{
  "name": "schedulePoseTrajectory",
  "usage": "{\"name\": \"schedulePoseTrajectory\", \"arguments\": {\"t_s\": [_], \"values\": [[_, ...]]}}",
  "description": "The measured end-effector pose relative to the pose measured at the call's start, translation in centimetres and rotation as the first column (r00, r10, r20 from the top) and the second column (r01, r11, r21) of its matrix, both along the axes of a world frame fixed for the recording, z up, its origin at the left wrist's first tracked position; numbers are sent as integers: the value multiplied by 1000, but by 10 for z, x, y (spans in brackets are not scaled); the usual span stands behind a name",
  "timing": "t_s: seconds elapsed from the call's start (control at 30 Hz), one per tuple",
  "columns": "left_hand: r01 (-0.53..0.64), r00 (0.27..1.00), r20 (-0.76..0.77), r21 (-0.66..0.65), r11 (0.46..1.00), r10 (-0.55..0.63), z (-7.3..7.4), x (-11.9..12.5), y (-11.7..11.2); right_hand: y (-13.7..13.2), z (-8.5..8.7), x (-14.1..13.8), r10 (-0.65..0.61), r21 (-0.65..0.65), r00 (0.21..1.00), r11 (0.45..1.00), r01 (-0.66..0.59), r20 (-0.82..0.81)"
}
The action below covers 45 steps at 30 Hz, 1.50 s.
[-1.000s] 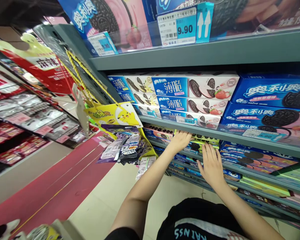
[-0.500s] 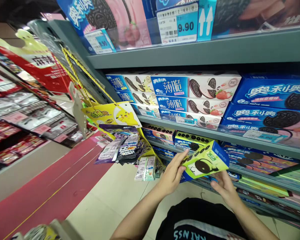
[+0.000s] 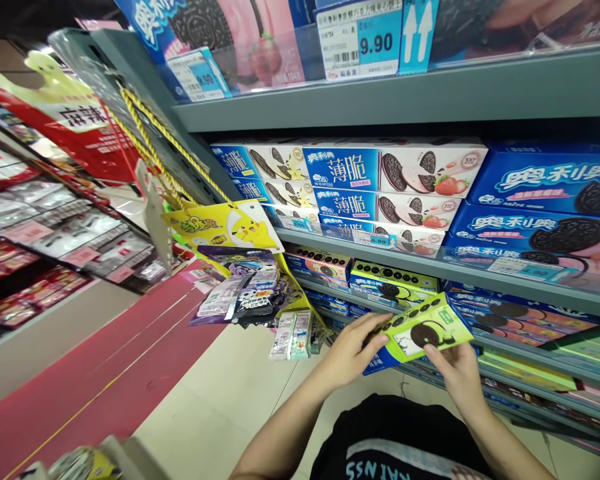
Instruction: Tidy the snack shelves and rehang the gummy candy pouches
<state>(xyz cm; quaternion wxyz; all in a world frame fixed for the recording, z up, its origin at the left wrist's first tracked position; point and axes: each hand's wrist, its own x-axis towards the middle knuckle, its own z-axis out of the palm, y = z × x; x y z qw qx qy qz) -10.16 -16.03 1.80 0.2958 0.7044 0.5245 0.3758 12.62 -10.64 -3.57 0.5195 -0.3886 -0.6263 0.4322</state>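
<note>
Between both hands, in front of the shelf, is a green and blue cookie box (image 3: pixel 425 331) with dark sandwich cookies printed on it. My left hand (image 3: pixel 357 347) grips its left end, thumb on the near face and fingers over the top edge. At the other end my right hand (image 3: pixel 455 370) closes on the lower right part, its thumb pressed on the front below the printed cookie. Fingers behind the box are hidden. A similar green-topped box (image 3: pixel 395 283) sits on the shelf just behind.
White and blue boxes of thin cookies (image 3: pixel 395 175) are stacked on the shelf above, with larger blue boxes (image 3: pixel 545 180) to their right. Small snack packets (image 3: pixel 250 287) hang at the shelf's left end, close to my left forearm. A price-tagged shelf edge (image 3: pixel 380 107) runs overhead.
The cookie box has tilted, showing more of its green face, and shifted slightly right and down. My right thumb has moved onto its front.
</note>
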Motion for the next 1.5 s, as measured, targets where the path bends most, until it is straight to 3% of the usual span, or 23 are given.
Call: {"name": "schedulePoseTrajectory", "arguments": {"t_s": [0.03, 0.1, 0.17, 0.2, 0.27, 0.4, 0.47, 0.57, 0.63, 0.7, 0.77, 0.87, 1.0, 1.07, 1.17, 1.23, 1.3, 1.33, 1.4, 1.5], "values": [[22, 1000, -6, 11, 1000, -22, 0, -1, -1, -1, 3, 7, -63, 146, 993, 988, 47, 102], [75, 997, -10, 32, 997, -75, 0, -2, -5, -4, 14, 23, -218, 469, 938, 880, 70, 269], [131, 991, 15, 45, 990, -132, -2, -3, -7, -7, 29, 38, -290, 655, 876, 754, -39, 386], [158, 987, 32, 51, 986, -160, -3, -2, -8, -8, 38, 43, -282, 685, 854, 720, -113, 437], [199, 978, 58, 61, 978, -203, -6, -2, -8, -8, 55, 50, -252, 671, 818, 713, -204, 517], [191, 976, 94, 73, 979, -197, -12, 0, -6, -3, 74, 53, -233, 573, 752, 788, -225, 616], [176, 973, 130, 101, 979, -188, -12, 2, -5, 1, 79, 51, -158, 478, 652, 806, -348, 741], [223, 958, 164, 101, 970, -237, -9, 6, -2, 11, 82, 39, 9, 234, 415, 814, -532, 910], [208, 959, 185, 46, 977, -213, -9, 10, 1, 18, 80, 27, 175, 47, 330, 820, -570, 928], [129, 958, 263, -33, 991, -116, -12, 12, 7, 25, 75, 18, 362, -100, 377, 820, -563, 853], [31, 928, 373, -96, 995, 8, -17, 10, 12, 31, 67, 16, 480, -175, 508, 827, -534, 715], [-115, 848, 504, -125, 985, 163, -24, -1, 15, 37, 55, 30, 521, -226, 639, 843, -487, 565], [-279, 759, 581, -118, 953, 294, -26, -20, 12, 43, 38, 58, 588, -315, 677, 809, -497, 443], [-289, 749, 591, -114, 951, 298, -26, -27, 10, 45, 26, 64, 657, -400, 703, 742, -538, 274], [-203, 795, 578, -29, 979, 182, -26, -34, 9, 47, 0, 61, 673, -535, 738, 609, -586, -41], [-139, 839, 539, 78, 987, 76, -25, -37, 8, 46, -13, 56, 678, -595, 711, 497, -632, -188], [-103, 860, 510, 194, 976, -11, -19, -39, 6, 43, -17, 52, 737, -572, 645, 446, -689, -203], [-82, 862, 503, 251, 965, -57, -15, -39, 3, 41, -15, 49, 780, -530, 608, 457, -714, -146], [-30, 877, 460, 343, 939, -140, -3, -35, -3, 31, -4, 43, 814, -407, 577, 550, -730, 66], [51, 977, 172, 368, 929, -122, 16, -19, -9, 10, 12, 25, 722, -230, 618, 688, -688, 312]]}}
